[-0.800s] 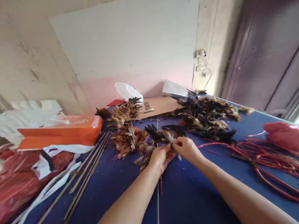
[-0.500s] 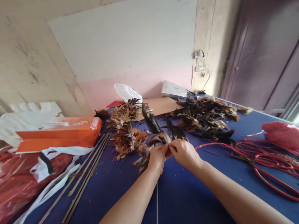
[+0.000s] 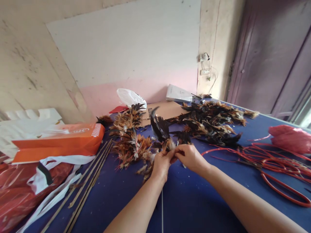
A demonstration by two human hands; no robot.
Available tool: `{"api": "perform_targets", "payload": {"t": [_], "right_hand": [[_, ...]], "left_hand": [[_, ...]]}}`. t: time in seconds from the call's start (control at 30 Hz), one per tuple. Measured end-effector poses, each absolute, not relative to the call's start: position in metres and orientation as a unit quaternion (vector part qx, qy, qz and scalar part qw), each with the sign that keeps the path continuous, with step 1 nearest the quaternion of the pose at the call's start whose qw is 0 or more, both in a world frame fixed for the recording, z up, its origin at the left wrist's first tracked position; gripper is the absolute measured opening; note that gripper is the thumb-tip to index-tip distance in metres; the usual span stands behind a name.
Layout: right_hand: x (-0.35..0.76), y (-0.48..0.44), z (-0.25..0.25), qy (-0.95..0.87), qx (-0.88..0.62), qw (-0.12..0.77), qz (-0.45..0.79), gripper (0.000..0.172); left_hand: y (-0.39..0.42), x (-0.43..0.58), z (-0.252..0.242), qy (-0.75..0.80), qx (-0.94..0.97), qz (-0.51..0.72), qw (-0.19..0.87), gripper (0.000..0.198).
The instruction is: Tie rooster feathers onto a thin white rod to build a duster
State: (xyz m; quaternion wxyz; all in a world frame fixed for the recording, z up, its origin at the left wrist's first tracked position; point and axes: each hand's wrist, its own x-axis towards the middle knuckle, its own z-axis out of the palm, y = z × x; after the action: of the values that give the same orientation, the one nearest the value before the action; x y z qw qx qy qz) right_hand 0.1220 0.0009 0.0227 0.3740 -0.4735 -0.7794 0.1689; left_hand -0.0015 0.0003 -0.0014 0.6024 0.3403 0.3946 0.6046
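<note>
Near the middle of the blue table, my left hand (image 3: 162,163) is closed on the base of a small bunch of feathers (image 3: 160,129), dark plumes pointing up and away. My right hand (image 3: 190,158) meets it from the right, thumb and fingers pinched at the same base; what exactly they pinch is hidden. Brown bundles of feathers (image 3: 132,147) lie to the left of my hands, some bound with thin red strands. A larger heap of black and brown feathers (image 3: 211,119) spreads behind and to the right.
Red plastic strands (image 3: 279,165) and scissors with red handles (image 3: 286,191) lie on the right, beside a pink-red bundle (image 3: 291,139). Thin sticks (image 3: 89,181), an orange bag (image 3: 60,144) and a red bag (image 3: 14,191) are on the left. Flat cardboard (image 3: 162,111) lies at the back.
The feather bunch now stands more upright, its pale base turned between my fingers. My hands stay close together in nearly the same place; the view has shifted slightly.
</note>
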Motion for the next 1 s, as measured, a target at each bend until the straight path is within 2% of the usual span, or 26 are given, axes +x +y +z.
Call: {"api": "perform_targets", "payload": {"t": [0.1,0.2,0.4,0.57,0.7,0.83,1.0], "right_hand": [[0.132,0.010,0.025,-0.689,-0.506,0.431,0.289,0.016],[0.146,0.021,0.023,-0.575,-0.546,0.492,0.359,0.020],[0.151,0.024,0.018,-0.548,-0.500,0.426,0.518,0.026],[0.134,0.013,0.021,-0.536,-0.410,0.431,0.598,0.030],[0.130,0.014,0.019,-0.498,-0.427,0.472,0.588,0.030],[0.134,0.017,0.018,-0.532,-0.459,0.490,0.515,0.030],[0.135,0.017,0.019,-0.595,-0.505,0.459,0.424,0.026]], "left_hand": [[0.003,-0.005,0.001,0.406,0.320,0.605,0.605,0.021],[0.005,-0.009,0.005,0.394,0.320,0.608,0.610,0.015],[0.004,-0.011,0.009,0.389,0.312,0.604,0.622,0.009],[0.001,-0.008,0.007,0.367,0.370,0.559,0.645,0.014],[0.002,-0.010,0.005,0.385,0.376,0.536,0.650,0.017],[0.005,-0.013,0.005,0.430,0.348,0.553,0.622,0.019],[0.003,-0.013,0.006,0.429,0.375,0.519,0.637,0.024]]}}
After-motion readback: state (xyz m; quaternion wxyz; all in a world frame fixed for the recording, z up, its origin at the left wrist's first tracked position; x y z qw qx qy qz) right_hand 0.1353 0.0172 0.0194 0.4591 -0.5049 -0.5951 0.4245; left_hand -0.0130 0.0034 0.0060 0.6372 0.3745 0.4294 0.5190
